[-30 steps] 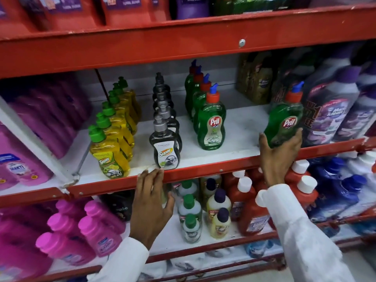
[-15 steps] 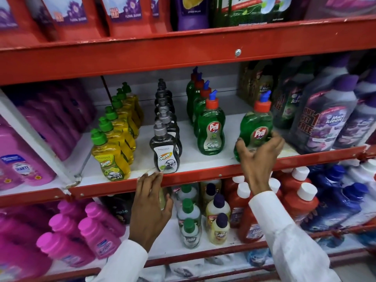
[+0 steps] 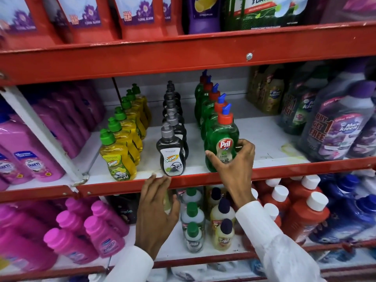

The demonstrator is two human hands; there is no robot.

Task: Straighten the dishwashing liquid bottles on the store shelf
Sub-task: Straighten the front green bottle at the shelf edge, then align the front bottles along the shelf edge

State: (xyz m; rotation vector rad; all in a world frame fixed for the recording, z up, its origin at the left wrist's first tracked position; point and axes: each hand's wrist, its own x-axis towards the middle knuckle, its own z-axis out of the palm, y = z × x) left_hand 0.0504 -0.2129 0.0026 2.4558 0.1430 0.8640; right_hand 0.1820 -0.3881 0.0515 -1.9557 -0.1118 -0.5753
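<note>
On the middle shelf (image 3: 264, 139) stand three rows of dishwashing liquid: yellow bottles with green caps (image 3: 120, 157), black bottles with grey caps (image 3: 172, 153), and green Pril bottles with orange caps (image 3: 207, 106). My right hand (image 3: 234, 159) grips the front green Pril bottle (image 3: 222, 137), upright at the head of its row near the shelf's front edge. My left hand (image 3: 156, 208) rests with spread fingertips on the red shelf lip (image 3: 122, 185), just below the front black bottle, holding nothing.
Large purple and dark cleaner bottles (image 3: 335, 129) crowd the shelf's right side; pink bottles (image 3: 30, 159) fill the left bay behind a white divider. A yellowish stain (image 3: 289, 149) marks the shelf. Below are small capped bottles (image 3: 193, 220), red bottles (image 3: 301, 210) and blue ones.
My right hand carried the green Pril bottle leftward from beside the purple bottles to the front of the green row. My left hand stayed on the shelf lip.
</note>
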